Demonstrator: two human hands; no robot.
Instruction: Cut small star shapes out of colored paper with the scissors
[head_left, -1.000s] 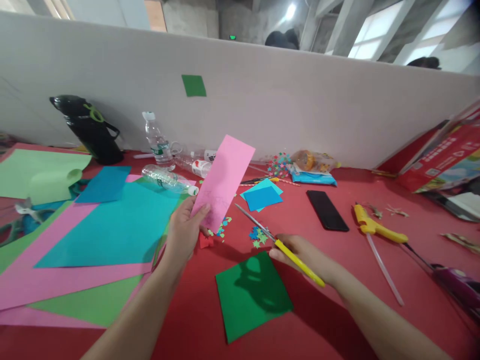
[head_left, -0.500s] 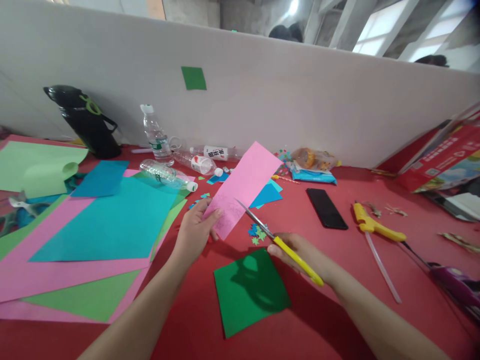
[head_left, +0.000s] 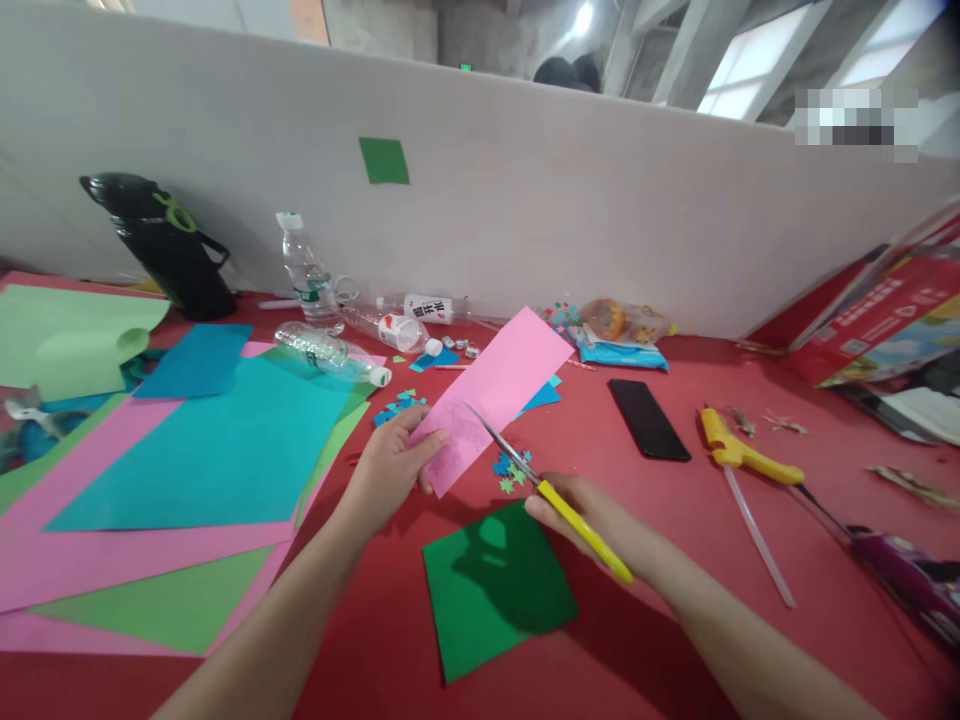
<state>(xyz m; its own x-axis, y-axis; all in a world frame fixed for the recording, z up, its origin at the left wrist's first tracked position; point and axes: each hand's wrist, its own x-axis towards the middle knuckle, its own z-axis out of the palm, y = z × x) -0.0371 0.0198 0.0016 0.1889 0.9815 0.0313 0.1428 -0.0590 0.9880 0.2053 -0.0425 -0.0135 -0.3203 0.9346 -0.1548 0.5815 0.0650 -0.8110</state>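
A strip of pink paper [head_left: 510,365] is pinched at its lower left between the thumb and fingers of my left hand [head_left: 394,450]. Faint drawn outlines show on its lower half. My right hand [head_left: 585,510] grips yellow-handled scissors [head_left: 577,525], whose blades lie across the pink paper with the tip near its middle. Whether the blades cut into the paper or rest over it, I cannot tell. Beneath my hands lies a dark green square of paper [head_left: 487,610], partly in shadow. Small blue and green paper stars [head_left: 514,470] sit just behind it.
Large coloured sheets [head_left: 202,460] overlap on the left. Plastic bottles [head_left: 330,350] and a black flask [head_left: 172,250] stand or lie along the white partition [head_left: 525,200]. To the right are a phone [head_left: 649,420], a yellow glue gun [head_left: 750,455] and a red box [head_left: 885,320].
The pink paper has tipped slightly lower to the right, still in my left hand. My right hand and the scissors have shifted slightly left. The view has moved a little.
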